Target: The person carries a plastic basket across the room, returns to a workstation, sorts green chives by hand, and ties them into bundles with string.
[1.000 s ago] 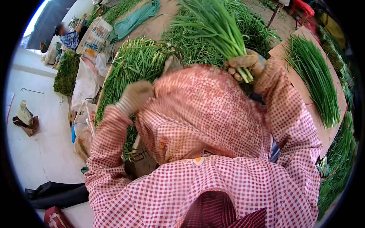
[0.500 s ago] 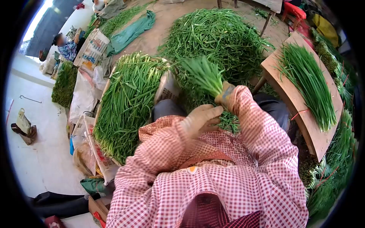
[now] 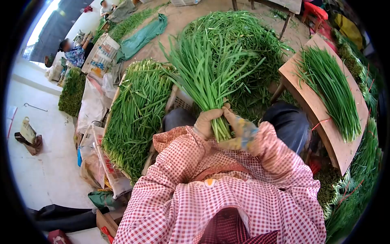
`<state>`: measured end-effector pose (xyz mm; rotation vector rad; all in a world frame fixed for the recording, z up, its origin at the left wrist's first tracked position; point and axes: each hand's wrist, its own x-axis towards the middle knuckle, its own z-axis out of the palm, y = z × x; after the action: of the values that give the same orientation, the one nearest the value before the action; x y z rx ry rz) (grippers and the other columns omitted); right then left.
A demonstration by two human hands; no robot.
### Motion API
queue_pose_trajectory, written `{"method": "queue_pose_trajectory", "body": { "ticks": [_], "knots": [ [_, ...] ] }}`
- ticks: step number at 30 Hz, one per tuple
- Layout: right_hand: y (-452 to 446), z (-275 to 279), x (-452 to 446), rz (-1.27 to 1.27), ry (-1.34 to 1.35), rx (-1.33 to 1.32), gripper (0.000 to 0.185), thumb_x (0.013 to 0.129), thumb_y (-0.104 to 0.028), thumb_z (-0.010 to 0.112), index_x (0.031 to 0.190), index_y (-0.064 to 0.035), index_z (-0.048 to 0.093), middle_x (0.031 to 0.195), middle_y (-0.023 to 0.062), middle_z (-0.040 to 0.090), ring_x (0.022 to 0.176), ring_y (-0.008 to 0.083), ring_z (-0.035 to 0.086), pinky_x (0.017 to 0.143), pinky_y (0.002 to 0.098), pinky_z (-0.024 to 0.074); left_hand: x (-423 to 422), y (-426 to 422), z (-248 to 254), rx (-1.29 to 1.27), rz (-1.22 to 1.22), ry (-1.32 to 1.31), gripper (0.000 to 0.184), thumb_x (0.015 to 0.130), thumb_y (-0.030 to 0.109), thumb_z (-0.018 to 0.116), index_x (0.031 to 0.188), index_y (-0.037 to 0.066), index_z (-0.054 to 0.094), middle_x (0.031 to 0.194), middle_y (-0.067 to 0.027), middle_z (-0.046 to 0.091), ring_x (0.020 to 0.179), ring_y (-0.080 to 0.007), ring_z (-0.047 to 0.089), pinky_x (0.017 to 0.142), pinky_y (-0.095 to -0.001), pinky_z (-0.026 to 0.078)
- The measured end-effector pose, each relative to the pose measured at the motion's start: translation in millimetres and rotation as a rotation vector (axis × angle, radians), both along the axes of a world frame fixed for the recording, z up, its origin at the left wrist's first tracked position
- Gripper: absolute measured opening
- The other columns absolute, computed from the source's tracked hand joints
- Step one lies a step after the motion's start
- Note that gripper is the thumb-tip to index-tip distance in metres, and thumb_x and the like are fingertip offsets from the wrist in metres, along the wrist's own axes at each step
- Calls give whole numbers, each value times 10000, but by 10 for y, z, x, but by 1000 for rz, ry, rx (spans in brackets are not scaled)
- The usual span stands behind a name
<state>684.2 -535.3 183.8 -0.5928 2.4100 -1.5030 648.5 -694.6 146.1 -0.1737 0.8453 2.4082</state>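
Observation:
A bunch of garlic chives [image 3: 209, 75] stands in front of my lap, leaves fanned out away from me and pale stem ends towards me. My left hand [image 3: 206, 123], in a beige glove, is closed round the lower stems. On the other side, my right hand [image 3: 241, 130], in a beige glove with blue and yellow patches, has its thumb against the stems and its fingers curled about the cut ends. Beyond the bunch lies a big heap of loose chives [image 3: 264, 53]. Left of my knee, a crate is filled with more chives [image 3: 136, 118].
To my right stands a wooden bench [image 3: 310, 103] bearing a laid-out bundle of chives [image 3: 331, 91], with a red tie [image 3: 321, 123] at its edge. More bundles [image 3: 357, 171] lie beyond it. Two people sit far left, one in a patterned top [image 3: 75, 56]. A green sack [image 3: 142, 38] lies on the floor.
The chive bunch has come nearer and turned more upright, its leaves now spread wide. My left hand, formerly stretched out beside it, now grips the stems; my right hand has moved down to their ends.

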Motion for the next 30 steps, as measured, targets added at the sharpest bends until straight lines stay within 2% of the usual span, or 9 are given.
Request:
{"method": "queue_pose_trajectory", "body": {
  "ticks": [3,7,11,14,22,23,26,28,30],
  "knots": [
    [391,26,-48,97,-359,-358,611,750,-198,765,1259,-13,485,994,83,610,819,144,590,722,289,507,26,-124,222,-145,76,-22,446,716,90,711,1138,33,579,976,-79,645,866,-229,637,758,-389,561],
    [437,-381,-161,-231,-268,-326,606,752,-419,759,1132,-9,525,919,107,595,689,135,562,599,272,500,-6,-133,270,-50,-33,88,482,716,77,704,1175,60,562,955,-43,650,805,-193,641,749,-380,548],
    [247,-1304,-516,96,-898,-690,494,958,-439,432,1224,-24,458,1056,126,564,609,116,476,504,229,427,68,-27,268,-105,-206,173,522,665,90,686,1165,30,550,911,-64,632,781,-204,619,720,-375,539],
    [142,-1974,-562,261,-573,-1183,381,922,-248,575,1204,-4,494,1089,114,566,698,181,595,630,232,513,203,40,432,-132,-293,147,526,639,99,678,1146,15,563,922,-83,616,781,-218,607,715,-365,533],
    [-184,-422,-547,62,-561,-1303,439,868,-68,569,1295,-59,470,1204,82,571,865,141,602,706,297,500,100,-198,547,-443,-469,296,462,726,32,678,1176,25,575,1033,-64,625,918,-182,608,805,-304,503],
    [-208,-521,-608,329,-946,-1737,465,804,-24,641,1250,-70,520,1134,54,609,830,106,590,658,258,482,71,-243,579,-490,-518,349,472,745,50,682,1200,25,558,1068,-73,625,950,-190,607,827,-307,499],
    [-344,-394,-487,118,-335,-543,408,902,-172,552,1279,-38,475,1156,107,557,854,208,616,724,331,516,-135,-399,366,-287,-390,205,578,775,216,730,1267,17,502,1195,-115,582,1053,-229,584,898,-331,487],
    [-447,-378,-386,163,-469,-305,362,872,-117,583,1222,-39,533,983,59,640,786,169,606,680,298,506,-73,-426,348,-138,-282,-14,643,767,268,749,1295,17,480,1232,-125,562,1085,-244,572,930,-349,481],
    [-320,-169,-306,285,-282,-177,408,913,-264,541,1231,-10,519,1207,133,535,917,214,602,758,375,516,-32,-316,396,48,-246,26,690,740,309,775,1293,18,482,1215,-155,570,1063,-287,586,882,-404,523]
  ]
}}
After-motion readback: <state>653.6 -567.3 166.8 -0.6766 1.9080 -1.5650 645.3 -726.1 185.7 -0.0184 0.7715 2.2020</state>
